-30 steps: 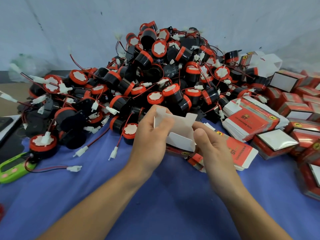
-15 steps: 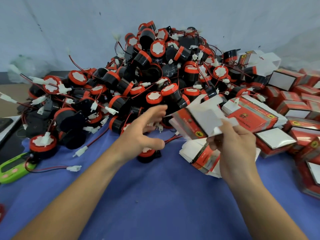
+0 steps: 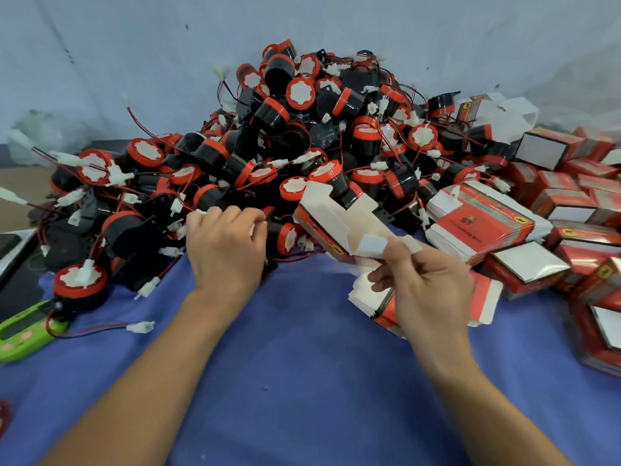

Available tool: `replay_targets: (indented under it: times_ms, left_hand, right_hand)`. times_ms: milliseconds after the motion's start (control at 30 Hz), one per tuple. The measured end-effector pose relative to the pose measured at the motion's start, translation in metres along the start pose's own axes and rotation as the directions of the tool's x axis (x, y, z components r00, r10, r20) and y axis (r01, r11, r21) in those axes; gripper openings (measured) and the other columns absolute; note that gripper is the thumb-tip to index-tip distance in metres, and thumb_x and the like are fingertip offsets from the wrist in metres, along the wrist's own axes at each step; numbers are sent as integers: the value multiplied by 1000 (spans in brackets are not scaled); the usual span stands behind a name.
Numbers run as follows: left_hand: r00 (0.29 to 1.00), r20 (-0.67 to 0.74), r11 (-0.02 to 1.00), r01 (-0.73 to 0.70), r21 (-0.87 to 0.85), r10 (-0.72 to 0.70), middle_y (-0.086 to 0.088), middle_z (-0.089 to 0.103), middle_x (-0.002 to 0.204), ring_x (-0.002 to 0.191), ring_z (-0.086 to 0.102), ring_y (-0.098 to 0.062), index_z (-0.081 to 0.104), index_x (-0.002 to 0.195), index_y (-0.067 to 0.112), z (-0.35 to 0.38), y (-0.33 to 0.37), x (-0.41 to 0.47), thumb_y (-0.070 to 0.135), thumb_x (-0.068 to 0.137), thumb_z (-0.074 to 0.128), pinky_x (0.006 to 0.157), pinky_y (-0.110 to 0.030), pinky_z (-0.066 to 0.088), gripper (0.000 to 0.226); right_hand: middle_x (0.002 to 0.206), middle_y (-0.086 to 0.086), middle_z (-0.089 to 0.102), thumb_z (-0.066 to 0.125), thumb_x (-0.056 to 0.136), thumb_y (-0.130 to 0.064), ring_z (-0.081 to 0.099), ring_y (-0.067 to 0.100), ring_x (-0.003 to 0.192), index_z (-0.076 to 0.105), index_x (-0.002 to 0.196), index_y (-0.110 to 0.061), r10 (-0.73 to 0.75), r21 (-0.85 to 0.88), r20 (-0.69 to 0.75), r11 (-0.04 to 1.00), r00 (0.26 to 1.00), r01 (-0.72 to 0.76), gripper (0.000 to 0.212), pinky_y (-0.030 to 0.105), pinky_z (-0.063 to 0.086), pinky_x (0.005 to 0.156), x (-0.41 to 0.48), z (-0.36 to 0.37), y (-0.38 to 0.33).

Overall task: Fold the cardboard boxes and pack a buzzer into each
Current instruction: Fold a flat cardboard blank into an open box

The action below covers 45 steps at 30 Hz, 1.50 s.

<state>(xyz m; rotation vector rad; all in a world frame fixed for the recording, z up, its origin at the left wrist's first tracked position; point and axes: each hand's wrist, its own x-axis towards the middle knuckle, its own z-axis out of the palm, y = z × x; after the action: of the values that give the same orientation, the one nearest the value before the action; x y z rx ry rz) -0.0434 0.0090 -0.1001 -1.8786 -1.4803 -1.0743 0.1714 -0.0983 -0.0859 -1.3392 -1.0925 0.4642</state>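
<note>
Packing is in hand: the right hand point(image 3: 426, 287) pinches in its fingers a flap of the erected red-and-white cardboard box point(image 3: 332, 227), its open end toward the heap of black-and-red round buzzers point(image 3: 302, 129). The left hand point(image 3: 225, 247) curls its fingers over the heap's front edge; whether they grip one I cannot tell. The next move likely calls for freeing a single buzzer from the tangled wires and slotting it in.

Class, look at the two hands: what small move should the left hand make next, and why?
Probably draw one out of the buzzer pile and carry it toward the box. The left hand curls its fingers down at the pile's near edge, and the right hand holds the folded box with its flaps open.
</note>
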Motion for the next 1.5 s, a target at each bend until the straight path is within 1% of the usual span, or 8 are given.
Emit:
replay_targets:
  times_ms: [133, 233, 500, 633, 833, 1000, 1133, 1500]
  left_hand:
    - [997, 74, 919, 20, -393, 10, -3, 71, 87, 80, 63, -25, 77, 114, 13, -19, 17, -8, 29, 96, 64, 79, -36, 43, 28]
    - [912, 405, 541, 310, -782, 63, 16, 65, 132, 122, 61, -9, 49, 149, 37, -38, 51, -9, 41, 92, 62, 99, -34, 52, 59]
    - [781, 616, 43, 615, -787, 99, 20, 56, 147, 138, 52, -5, 33, 155, 44, -38, 71, -4, 50, 85, 66, 107, -26, 48, 78]
    - [744, 668, 96, 663, -742, 29, 17, 73, 119, 114, 69, -5, 63, 116, 67, -44, 69, 4, 51, 86, 59, 87, -20, 56, 34]
    - [754, 657, 367, 613, -700, -5, 5, 76, 78, 73, 69, -15, 76, 84, 33, -58, 60, 17, -5, 91, 65, 58, -38, 56, 40]
    - [756, 651, 631, 470, -617, 74, 20, 63, 67, 60, 53, -7, 64, 73, 49, -69, 57, 30, -5, 86, 52, 48, -11, 38, 56]
    - [740, 669, 707, 441, -553, 62, 24, 62, 68, 65, 58, 1, 69, 100, 51, -72, 53, 35, 2, 90, 54, 52, -10, 38, 52]
    - [524, 834, 343, 761, -550, 173, 7, 79, 102, 92, 74, -7, 76, 122, 29, -64, 33, 37, 8, 99, 60, 79, -25, 60, 35]
  right_hand:
    - [51, -12, 52, 56, 95, -52, 45, 5, 49, 59, 56, -39, -92, -136, -85, 987, 992, 80, 42, 13, 30, 49, -6, 2, -3]
    - [57, -17, 53, 57, 97, -43, 46, 4, 53, 53, 58, -34, -219, -256, -85, 948, 972, 191, 41, 15, 29, 51, -9, 5, -1]
    - [60, -10, 59, 67, 89, -38, 48, 8, 50, 72, 86, -32, -283, -132, 170, 942, 944, 307, 9, 11, 33, 50, -18, 7, -3]
    - [60, -16, 62, 75, 74, -41, 56, 9, 52, 65, 105, -38, -190, -53, 354, 974, 916, 222, 33, 10, 42, 56, -23, 12, -6]
    - [81, -10, 71, 77, 66, -20, 67, 16, 69, 29, 150, -61, -189, -54, 578, 962, 794, 268, 105, 26, 57, 70, -4, -2, -7]
    - [82, -16, 64, 79, 70, -21, 59, 10, 70, 47, 144, -48, -391, -70, 472, 876, 790, 476, 85, 10, 46, 71, -1, -3, -12]
    - [69, -15, 56, 73, 75, -45, 54, 14, 67, 61, 103, -42, -352, -193, 382, 874, 855, 446, 31, 29, 47, 61, -2, 0, -16]
    - [85, -10, 54, 55, 95, -49, 54, 12, 82, 58, 75, -18, -246, -287, 163, 915, 956, 284, 37, 20, 41, 71, 6, 12, 5]
